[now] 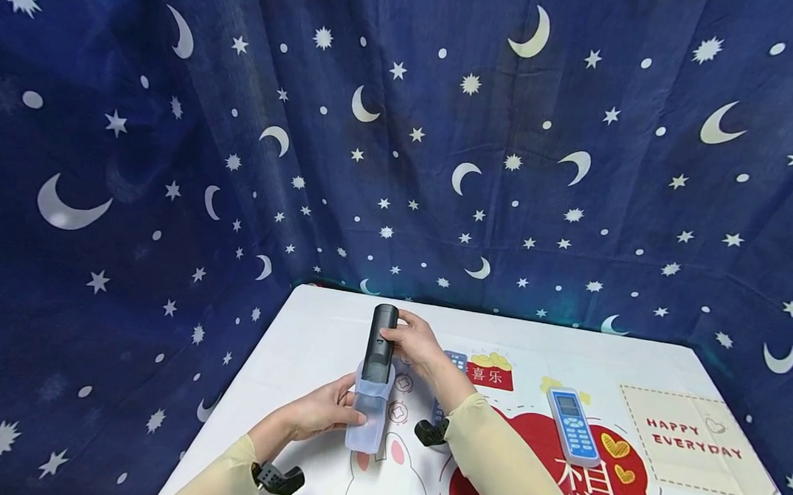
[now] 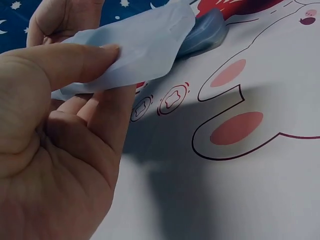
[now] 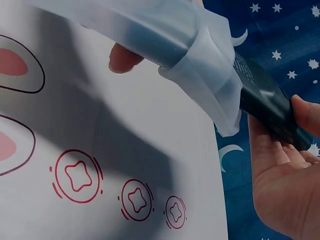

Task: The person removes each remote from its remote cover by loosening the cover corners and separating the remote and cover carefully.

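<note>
Starry blue curtain (image 1: 435,124), white table (image 1: 326,333), left fingers (image 2: 107,117) pinching translucent cover (image 1: 375,403), right fingers (image 3: 260,150) gripping black remote (image 1: 378,350) partly inside

Three remotes (image 1: 573,426) (one black) and one cover (image 1: 366,425) show.

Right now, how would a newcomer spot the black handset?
Start at the white table below the star-and-moon curtain. Above it, the right hand grips one end of the black handset; its other end sits inside a translucent sleeve in the left hand. Unlike the blue-faced remotes lying to the right, it is black and hand-held.
</note>
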Demonstrator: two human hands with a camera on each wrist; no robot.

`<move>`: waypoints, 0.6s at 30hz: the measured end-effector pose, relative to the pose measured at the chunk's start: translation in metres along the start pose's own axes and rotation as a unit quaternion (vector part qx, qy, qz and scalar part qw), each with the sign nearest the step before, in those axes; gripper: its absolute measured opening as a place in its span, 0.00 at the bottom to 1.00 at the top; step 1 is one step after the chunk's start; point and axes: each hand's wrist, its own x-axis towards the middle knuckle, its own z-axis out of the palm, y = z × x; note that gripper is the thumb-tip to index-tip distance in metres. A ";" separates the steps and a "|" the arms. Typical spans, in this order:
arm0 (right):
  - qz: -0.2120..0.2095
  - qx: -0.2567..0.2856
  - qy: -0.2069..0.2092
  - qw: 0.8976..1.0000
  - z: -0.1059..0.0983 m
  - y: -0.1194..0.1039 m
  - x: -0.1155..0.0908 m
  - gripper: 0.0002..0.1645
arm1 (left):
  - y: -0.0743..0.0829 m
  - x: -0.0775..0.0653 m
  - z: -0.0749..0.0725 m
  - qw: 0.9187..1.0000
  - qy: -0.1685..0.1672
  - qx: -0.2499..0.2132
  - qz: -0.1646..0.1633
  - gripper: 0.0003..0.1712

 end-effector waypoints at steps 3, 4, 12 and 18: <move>0.000 0.002 -0.001 1.000 0.001 -0.001 0.000 0.37 | -0.001 -0.002 0.000 1.000 -0.016 -0.001 0.000 0.55; 0.002 0.003 0.000 1.000 0.001 -0.002 0.000 0.37 | 0.000 -0.002 0.001 1.000 -0.021 0.000 -0.001 0.56; -0.001 0.000 0.014 1.000 0.000 -0.007 0.001 0.37 | 0.002 0.001 0.003 1.000 0.012 0.010 -0.007 0.51; 0.009 0.006 0.035 0.999 -0.003 -0.002 -0.002 0.36 | 0.002 0.000 0.003 0.996 0.081 0.014 -0.018 0.38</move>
